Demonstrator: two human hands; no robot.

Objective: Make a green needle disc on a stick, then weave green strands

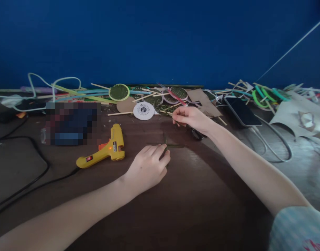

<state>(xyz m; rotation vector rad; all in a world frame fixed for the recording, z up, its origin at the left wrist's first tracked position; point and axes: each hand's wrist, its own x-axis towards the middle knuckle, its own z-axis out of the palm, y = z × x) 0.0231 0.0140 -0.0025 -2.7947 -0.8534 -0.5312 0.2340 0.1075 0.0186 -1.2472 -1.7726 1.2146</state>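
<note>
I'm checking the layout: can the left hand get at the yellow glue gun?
Likely yes: the glue gun lies nearby with nothing apparently between, though the left hand is at the crossed strips.

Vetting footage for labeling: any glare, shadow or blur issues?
Head view throughout: glare whitens the table at right; a dark shadow falls below the right forearm; the white sheet at far right looks soft; the crossed green strips at the left hand look faint; a pixelated patch hides something beyond the yellow glue gun.
</note>
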